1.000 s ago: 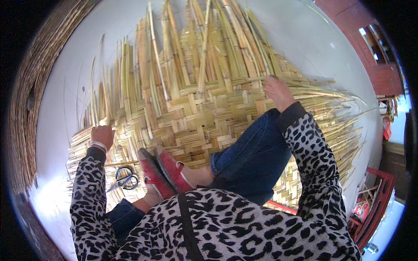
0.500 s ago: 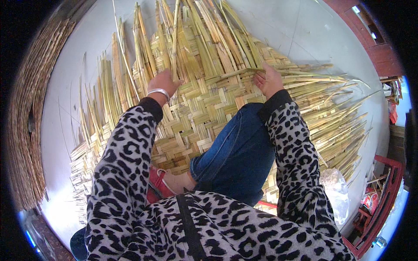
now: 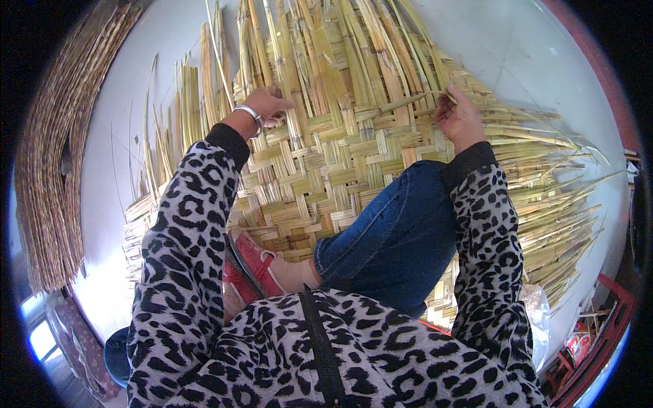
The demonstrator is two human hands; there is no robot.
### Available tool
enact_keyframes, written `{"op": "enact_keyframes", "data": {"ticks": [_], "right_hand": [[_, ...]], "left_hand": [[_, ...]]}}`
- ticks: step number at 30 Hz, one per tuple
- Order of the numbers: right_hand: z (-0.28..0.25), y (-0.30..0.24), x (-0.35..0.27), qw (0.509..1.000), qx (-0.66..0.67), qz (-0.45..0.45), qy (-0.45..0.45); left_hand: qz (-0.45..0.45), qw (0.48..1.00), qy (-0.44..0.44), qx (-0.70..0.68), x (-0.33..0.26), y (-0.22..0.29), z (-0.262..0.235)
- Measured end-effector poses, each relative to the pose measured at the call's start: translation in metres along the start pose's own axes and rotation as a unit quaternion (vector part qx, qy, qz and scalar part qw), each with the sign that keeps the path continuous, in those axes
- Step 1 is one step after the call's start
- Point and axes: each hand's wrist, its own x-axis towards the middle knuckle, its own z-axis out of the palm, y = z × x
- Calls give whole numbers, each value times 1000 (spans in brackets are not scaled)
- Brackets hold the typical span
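A half-woven mat (image 3: 320, 183) of flat yellow-green reed strips lies under my hands, its loose ends fanning out at the far side and the right. My left hand (image 3: 267, 107), with a silver bangle at the wrist, is closed at an upright reed strip (image 3: 294, 95) near the weave's far edge; its fingertips are partly hidden. On the right, my right hand (image 3: 461, 117) curls its fingers at the end of a crosswise reed strip (image 3: 401, 104). This crosswise strip runs leftward among the upright strips. My red shoe (image 3: 262, 268) and jeans-clad knee (image 3: 391, 224) rest over the mat's near part.
A thick stack of brown, dry woven sheets (image 3: 58, 156) stands at the far left. Pale floor (image 3: 517, 47) surrounds the mat. Toward the lower right are a clear plastic bag (image 3: 536, 316) and a red frame (image 3: 605, 340) with items inside.
My left hand's fingers have drawn together at an upright strip. My right hand stays at the crosswise strip's end. The whole view has shifted, so the mat sits farther right in it.
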Motion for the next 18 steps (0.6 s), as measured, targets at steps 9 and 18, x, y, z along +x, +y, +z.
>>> {"op": "enact_keyframes", "data": {"ticks": [9,18], "right_hand": [[15,-1,-16,949,-256,-185,12],[70,38,-89,768,-580,11,-271]], "left_hand": [[-15,978,-77,-191,-8,-13,-2],[31,975,-111,-188,-28,-22,-10]]}}
